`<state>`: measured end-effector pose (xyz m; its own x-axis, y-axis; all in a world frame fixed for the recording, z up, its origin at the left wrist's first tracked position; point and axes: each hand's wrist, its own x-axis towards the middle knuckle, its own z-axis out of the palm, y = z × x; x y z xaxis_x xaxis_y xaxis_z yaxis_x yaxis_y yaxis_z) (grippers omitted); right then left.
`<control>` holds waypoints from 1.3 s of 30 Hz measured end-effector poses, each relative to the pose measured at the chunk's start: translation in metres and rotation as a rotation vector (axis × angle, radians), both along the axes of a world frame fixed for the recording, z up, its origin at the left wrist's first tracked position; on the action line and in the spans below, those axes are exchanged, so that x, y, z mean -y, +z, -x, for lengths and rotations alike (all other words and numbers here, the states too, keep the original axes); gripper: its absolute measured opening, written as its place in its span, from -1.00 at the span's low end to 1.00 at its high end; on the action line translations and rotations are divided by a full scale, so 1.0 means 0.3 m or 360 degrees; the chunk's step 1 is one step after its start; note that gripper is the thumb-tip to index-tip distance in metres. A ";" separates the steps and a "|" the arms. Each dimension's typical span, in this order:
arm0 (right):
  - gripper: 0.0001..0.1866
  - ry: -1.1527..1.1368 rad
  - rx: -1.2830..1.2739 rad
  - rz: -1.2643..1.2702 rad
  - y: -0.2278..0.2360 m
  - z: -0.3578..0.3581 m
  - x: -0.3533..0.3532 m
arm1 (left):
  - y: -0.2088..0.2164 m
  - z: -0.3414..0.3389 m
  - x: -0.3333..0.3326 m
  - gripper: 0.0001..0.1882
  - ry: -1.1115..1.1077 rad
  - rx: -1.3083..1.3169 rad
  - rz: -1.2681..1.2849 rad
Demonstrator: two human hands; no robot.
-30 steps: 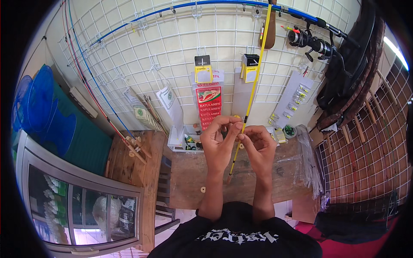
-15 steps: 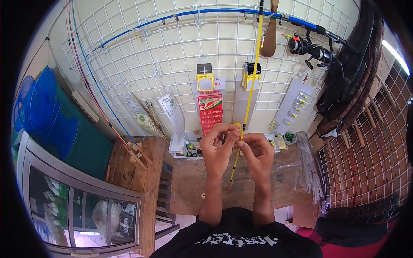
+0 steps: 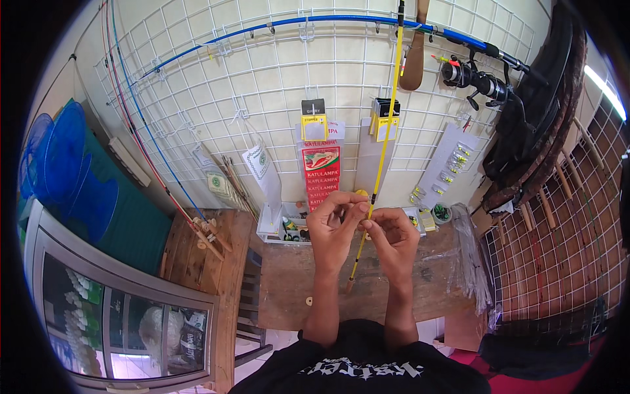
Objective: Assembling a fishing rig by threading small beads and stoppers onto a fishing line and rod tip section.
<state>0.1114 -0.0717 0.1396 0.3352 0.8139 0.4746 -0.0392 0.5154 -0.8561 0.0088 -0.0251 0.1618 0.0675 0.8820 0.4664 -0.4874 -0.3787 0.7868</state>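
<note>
A thin yellow fishing rod (image 3: 382, 152) with black bands stands upright, tilted, its lower end over the wooden table (image 3: 433, 276) and its tip near the top edge. At its lower middle, close to a black band, my left hand (image 3: 333, 230) pinches from the left, thumb and forefinger closed at the rod. From the right, my right hand (image 3: 394, 241) meets it a little lower, thumb against forefinger. The two sets of fingertips nearly touch. Anything finer between them, such as a thread, is too small to make out.
Behind, a white wire grid (image 3: 256, 72) carries a blue rod (image 3: 223, 41), a black reel (image 3: 474, 77) and hanging packets. A white tray (image 3: 270, 230) of small items sits at the table's back. A glass cabinet (image 3: 131, 315) stands left; plastic sleeves (image 3: 469, 256) lie right.
My hands keep the same pinch on the rod, with only a slight shift of the fingers. The whole view has moved very slightly.
</note>
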 end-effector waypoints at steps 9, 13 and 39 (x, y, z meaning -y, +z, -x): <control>-0.82 -0.0014 0.0023 0.0033 0.017 0.006 0.008 | 0.014 0.005 0.003 -0.87 -0.0013 -0.0019 0.0011; -0.82 -0.0024 0.0059 0.0011 0.014 0.009 0.004 | 0.011 0.006 0.002 -0.86 -0.0019 0.0019 -0.0016; -0.83 -0.0187 0.0146 -0.0027 0.028 0.017 -0.021 | 0.057 -0.036 -0.013 -0.90 0.0394 -0.0152 -0.0276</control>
